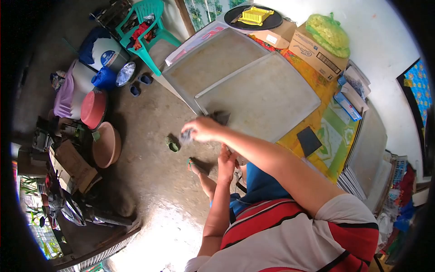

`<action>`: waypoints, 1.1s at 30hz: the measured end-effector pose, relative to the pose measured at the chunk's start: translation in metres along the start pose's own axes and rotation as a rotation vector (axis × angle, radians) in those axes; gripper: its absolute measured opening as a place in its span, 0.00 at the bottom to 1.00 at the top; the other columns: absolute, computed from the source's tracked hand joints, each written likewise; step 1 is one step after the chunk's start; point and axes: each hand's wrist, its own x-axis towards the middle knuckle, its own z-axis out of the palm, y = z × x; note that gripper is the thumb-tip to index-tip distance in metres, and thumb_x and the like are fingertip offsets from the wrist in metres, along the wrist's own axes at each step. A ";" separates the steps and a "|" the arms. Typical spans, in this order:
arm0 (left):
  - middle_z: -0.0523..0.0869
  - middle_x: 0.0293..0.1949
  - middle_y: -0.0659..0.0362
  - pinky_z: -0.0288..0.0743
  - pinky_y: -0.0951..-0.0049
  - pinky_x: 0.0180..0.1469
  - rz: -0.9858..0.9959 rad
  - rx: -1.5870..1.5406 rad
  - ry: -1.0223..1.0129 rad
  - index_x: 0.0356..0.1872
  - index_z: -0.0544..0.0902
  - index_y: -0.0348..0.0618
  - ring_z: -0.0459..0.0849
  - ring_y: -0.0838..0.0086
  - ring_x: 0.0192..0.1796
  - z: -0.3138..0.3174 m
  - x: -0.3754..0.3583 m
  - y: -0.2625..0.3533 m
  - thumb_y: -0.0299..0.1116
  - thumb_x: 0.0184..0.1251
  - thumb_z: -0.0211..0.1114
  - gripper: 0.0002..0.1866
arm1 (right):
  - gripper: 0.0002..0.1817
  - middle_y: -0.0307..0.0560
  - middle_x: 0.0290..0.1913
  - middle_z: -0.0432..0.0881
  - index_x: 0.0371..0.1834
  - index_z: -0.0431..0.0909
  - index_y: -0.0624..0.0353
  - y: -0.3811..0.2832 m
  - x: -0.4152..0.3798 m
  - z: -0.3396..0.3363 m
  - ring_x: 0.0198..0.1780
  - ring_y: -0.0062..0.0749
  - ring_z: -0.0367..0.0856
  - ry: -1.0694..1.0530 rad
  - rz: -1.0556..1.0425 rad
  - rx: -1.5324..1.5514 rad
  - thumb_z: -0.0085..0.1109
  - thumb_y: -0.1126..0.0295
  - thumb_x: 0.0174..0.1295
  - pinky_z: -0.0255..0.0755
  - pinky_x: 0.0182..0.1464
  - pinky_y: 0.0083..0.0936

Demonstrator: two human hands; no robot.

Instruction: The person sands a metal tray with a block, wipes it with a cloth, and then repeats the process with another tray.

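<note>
My right hand (201, 129) reaches across to the left, past the near corner of a large grey flat tray (267, 95). Its closed fingers grip a small grey crumpled piece (186, 136) that looks like cloth, smeared by motion. Close by, a dark crumpled patch (221, 117) shows at the tray's edge. My left hand (226, 164) is held low beneath the right forearm, fingers curled; whether it holds anything I cannot tell. A second grey tray (217, 59) lies beyond the first, partly overlapped by it. On the table's patterned cover sits a black square sheet (309, 141).
Cardboard boxes (317, 52), a yellow-green bag (330, 34) and a yellow basket (256, 16) stand at the table's far side. A green chair (145, 31), basins (106, 145) and a blue jug (104, 78) are at left. A green slipper (173, 146) lies on the floor.
</note>
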 end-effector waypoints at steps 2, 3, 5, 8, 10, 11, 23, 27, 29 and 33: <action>0.83 0.32 0.56 0.73 0.77 0.22 -0.008 -0.021 0.013 0.49 0.75 0.34 0.78 0.76 0.22 -0.008 0.003 -0.015 0.24 0.68 0.56 0.10 | 0.22 0.45 0.48 0.84 0.52 0.81 0.41 -0.017 -0.015 0.017 0.49 0.45 0.80 0.049 -0.112 0.063 0.55 0.70 0.52 0.76 0.50 0.41; 0.82 0.29 0.56 0.73 0.76 0.22 -0.009 -0.033 0.012 0.46 0.76 0.34 0.78 0.76 0.22 -0.011 0.004 -0.019 0.25 0.68 0.56 0.09 | 0.21 0.46 0.47 0.84 0.52 0.81 0.43 -0.016 -0.022 0.021 0.48 0.46 0.81 0.191 -0.232 0.032 0.55 0.71 0.53 0.76 0.50 0.41; 0.83 0.31 0.57 0.76 0.74 0.25 -0.033 -0.052 0.117 0.46 0.76 0.39 0.80 0.75 0.26 -0.008 0.002 -0.006 0.29 0.70 0.55 0.08 | 0.20 0.49 0.46 0.84 0.52 0.81 0.47 -0.019 -0.035 -0.002 0.46 0.48 0.81 0.374 -0.245 0.150 0.55 0.70 0.53 0.76 0.49 0.40; 0.80 0.32 0.61 0.76 0.75 0.28 -0.027 -0.080 0.232 0.55 0.76 0.43 0.80 0.76 0.28 -0.007 0.007 0.001 0.48 0.75 0.53 0.20 | 0.21 0.50 0.47 0.84 0.53 0.80 0.46 -0.015 -0.054 -0.047 0.46 0.45 0.83 0.643 -0.043 0.104 0.56 0.71 0.54 0.77 0.47 0.37; 0.80 0.37 0.61 0.73 0.77 0.26 -0.014 -0.089 0.208 0.67 0.70 0.47 0.79 0.78 0.29 -0.009 0.017 0.000 0.54 0.76 0.50 0.28 | 0.21 0.49 0.47 0.84 0.55 0.79 0.46 0.003 -0.062 -0.075 0.44 0.42 0.84 0.801 0.097 0.075 0.56 0.71 0.56 0.77 0.46 0.34; 0.80 0.41 0.59 0.74 0.77 0.30 -0.001 -0.040 0.232 0.68 0.68 0.46 0.80 0.77 0.32 -0.006 0.022 0.003 0.52 0.77 0.50 0.28 | 0.21 0.50 0.48 0.84 0.56 0.79 0.46 0.021 -0.062 -0.090 0.45 0.43 0.84 0.839 0.192 0.085 0.56 0.70 0.57 0.77 0.47 0.35; 0.71 0.65 0.46 0.70 0.71 0.61 0.139 0.100 0.054 0.77 0.44 0.39 0.75 0.67 0.62 -0.004 0.045 0.003 0.21 0.70 0.56 0.40 | 0.37 0.42 0.78 0.54 0.76 0.54 0.41 0.246 -0.048 -0.214 0.77 0.46 0.52 0.884 0.969 -0.417 0.53 0.51 0.64 0.50 0.73 0.50; 0.80 0.53 0.54 0.73 0.81 0.26 0.111 0.144 0.081 0.78 0.45 0.47 0.80 0.78 0.35 -0.001 0.041 0.011 0.22 0.70 0.56 0.40 | 0.36 0.42 0.77 0.57 0.76 0.56 0.42 0.238 -0.040 -0.239 0.76 0.47 0.53 0.835 1.016 -0.392 0.51 0.49 0.64 0.49 0.74 0.50; 0.80 0.53 0.54 0.72 0.81 0.21 0.162 0.146 0.070 0.78 0.44 0.47 0.80 0.79 0.33 -0.004 0.044 0.003 0.23 0.69 0.56 0.40 | 0.36 0.42 0.77 0.58 0.76 0.56 0.42 0.242 -0.034 -0.250 0.77 0.49 0.52 0.794 1.025 -0.410 0.51 0.49 0.64 0.49 0.73 0.51; 0.81 0.50 0.53 0.69 0.80 0.15 0.243 0.232 0.086 0.78 0.43 0.46 0.80 0.78 0.31 -0.015 0.058 -0.028 0.24 0.69 0.56 0.41 | 0.33 0.45 0.71 0.66 0.71 0.63 0.44 0.240 -0.026 -0.233 0.72 0.52 0.59 0.773 0.857 -0.521 0.52 0.50 0.63 0.56 0.69 0.52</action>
